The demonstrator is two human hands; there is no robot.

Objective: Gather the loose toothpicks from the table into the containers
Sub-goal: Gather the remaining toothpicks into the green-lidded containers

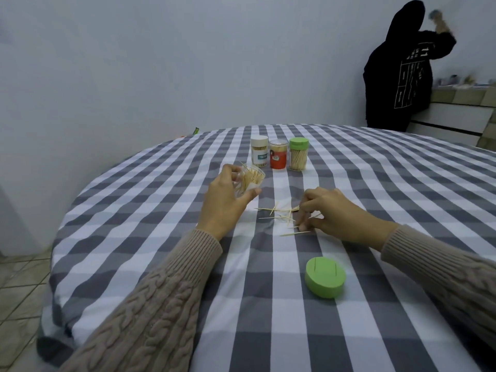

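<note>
Left hand (pixel 224 200) grips an open, tilted toothpick jar (pixel 62 181) mid-frame; right hand (pixel 332 213) pinches loose toothpicks (pixel 273 212) off the checked tablecloth (pixel 161 237).

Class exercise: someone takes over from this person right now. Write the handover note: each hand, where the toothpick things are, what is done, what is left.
Left hand: holds the open clear container, tilted and partly filled with toothpicks.
Right hand: fingers down on the loose toothpicks, picking them up.
Three closed containers stand at the back of the table; the green lid lies near the front.
Done: some toothpicks collected.
Left: gather the scattered toothpicks and put the green lid back on.
</note>
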